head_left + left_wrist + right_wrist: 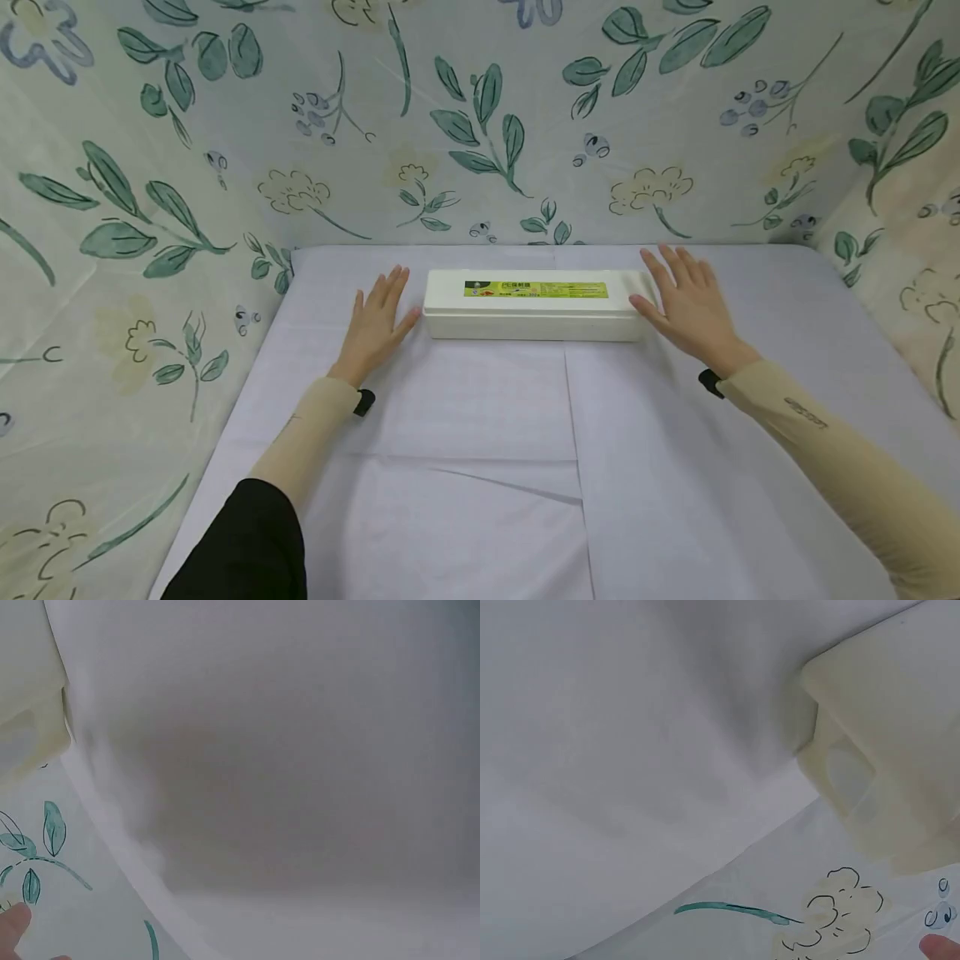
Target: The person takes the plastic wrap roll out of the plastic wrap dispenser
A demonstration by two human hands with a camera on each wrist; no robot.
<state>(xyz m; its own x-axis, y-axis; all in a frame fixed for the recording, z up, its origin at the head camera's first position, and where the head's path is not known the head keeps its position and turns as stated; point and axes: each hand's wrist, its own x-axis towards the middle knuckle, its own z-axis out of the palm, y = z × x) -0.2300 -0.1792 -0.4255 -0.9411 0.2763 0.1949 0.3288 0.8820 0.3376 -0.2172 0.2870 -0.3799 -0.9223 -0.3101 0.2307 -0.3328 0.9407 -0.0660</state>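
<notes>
Black sleeve [240,542] nearest, low on the left, with a beige undersleeve [303,429] running out of it to the wrist; second beige sleeve [840,467] enters from the near right, a dark mark [806,412] on it. Black wristband [364,402] on the left wrist, another black band [711,383] on the right. Both arms reach over a white, creased sheet [465,417]. White box [536,327], long and low, lies crosswise toward the far edge, between the hands; yellow-green printed label [536,289] along its top. Left hand [375,325] at the box's left end: fingers straight, pointing far, thumb spread toward the box; cannot tell whether the thumb tip touches. Right hand [693,312] at the right end: fingers straight, a little spread, thumb reaching in front of the corner; whether it presses, cannot tell. Grip spread on both sides. Right wrist view gives one box end close up, with a pale rounded recess [849,776] and a fingertip [939,947] low at right; left wrist view, the other end, partly cut off. Beyond the far edge and along the sides, flowered cloth [480,125], green leaves, yellow and blue blossoms.
</notes>
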